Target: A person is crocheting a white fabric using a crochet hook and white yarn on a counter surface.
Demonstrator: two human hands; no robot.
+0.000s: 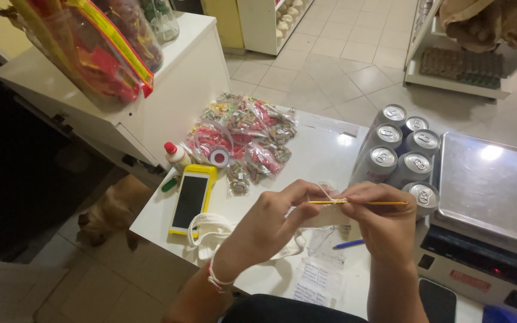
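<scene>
My left hand (pixel 273 221) and my right hand (pixel 381 218) meet above a small white table (pixel 324 149). The right hand pinches a thin yellow crochet hook (pixel 384 203) that lies level and points left. Between its fingers the left hand holds pale cream crochet work (pixel 324 218), with a strand of yarn looped over the hook's tip. More of the cream cord (pixel 207 230) lies coiled on the table under my left wrist, which wears a white band.
A phone in a yellow case (pixel 191 200), small sweet bags (pixel 243 134), a tape roll (pixel 218 157) and a glue bottle (pixel 176 155) lie on the table. Several silver cans (pixel 405 152), a metal weighing scale (pixel 492 185), a blue pen (pixel 348 244), paper slips (pixel 318 275). A dog (pixel 112 212) lies below left.
</scene>
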